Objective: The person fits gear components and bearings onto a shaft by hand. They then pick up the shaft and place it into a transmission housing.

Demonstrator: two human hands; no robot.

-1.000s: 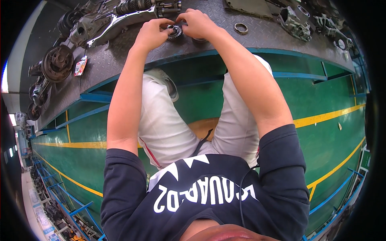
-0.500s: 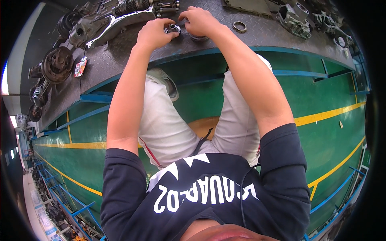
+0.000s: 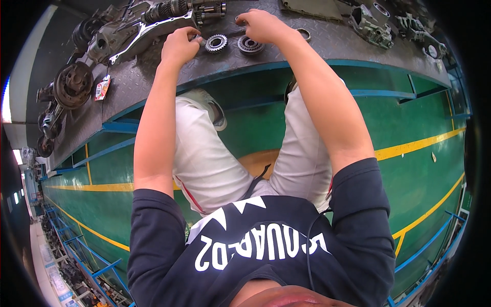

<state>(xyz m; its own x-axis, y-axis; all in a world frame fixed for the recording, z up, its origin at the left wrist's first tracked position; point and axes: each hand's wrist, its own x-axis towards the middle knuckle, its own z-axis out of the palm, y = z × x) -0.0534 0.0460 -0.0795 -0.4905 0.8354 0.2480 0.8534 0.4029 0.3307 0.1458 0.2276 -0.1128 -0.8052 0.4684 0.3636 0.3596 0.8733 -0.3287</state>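
A toothed gear [image 3: 216,43] lies flat on the metal bench top, its centre hole showing. To its left is my left hand [image 3: 179,45], fingers curled round a small dark metal piece [image 3: 193,37] that is mostly hidden. On the gear's right rests a round hub [image 3: 250,44] with a ringed, slotted face. Just beyond the hub, my right hand [image 3: 260,25] is held with bent fingers, thumb and forefinger close together; whatever is between them is too small to tell. A metal ring [image 3: 304,34] lies right of that hand, partly covered by my wrist.
An opened gearbox housing [image 3: 153,31] with gear shafts [image 3: 169,9] stands at the far left. Nearer lies a brown drum-like hub [image 3: 73,83] beside a red and white packet [image 3: 102,87]. Metal castings [image 3: 372,25] sit far right. The blue bench edge [image 3: 353,62] runs above my knees.
My left hand has moved off the gear to the left, leaving it on the bench. My right hand has shifted slightly right, uncovering the hub and partly covering the ring.
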